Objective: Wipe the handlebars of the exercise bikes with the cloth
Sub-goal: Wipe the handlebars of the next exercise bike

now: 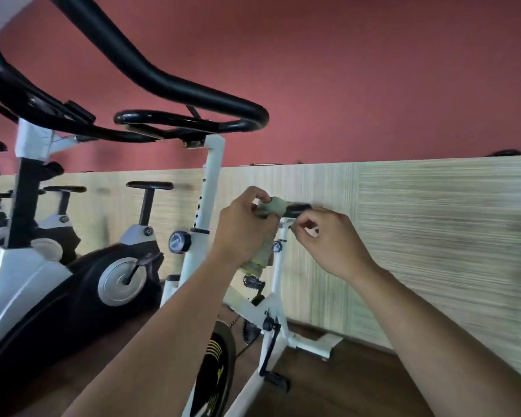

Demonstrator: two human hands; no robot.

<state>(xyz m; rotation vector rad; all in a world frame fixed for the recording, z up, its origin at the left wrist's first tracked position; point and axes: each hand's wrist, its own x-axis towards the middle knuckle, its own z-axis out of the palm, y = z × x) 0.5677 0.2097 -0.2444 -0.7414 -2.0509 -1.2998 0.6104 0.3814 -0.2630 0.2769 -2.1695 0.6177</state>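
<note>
The left hand (244, 233) grips the cloth (269, 206) in curled fingers, below the black handlebars (193, 94). The right hand (328, 242) curls beside it; I cannot tell if it pinches anything. It seems best to fold 1 flat pad, then wrap the bar fully.

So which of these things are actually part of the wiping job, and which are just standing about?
Part of the job:
cloth, gripped by the left hand
black handlebars
white bike

Just standing about:
grey bike
pedal
panelled wall
</note>
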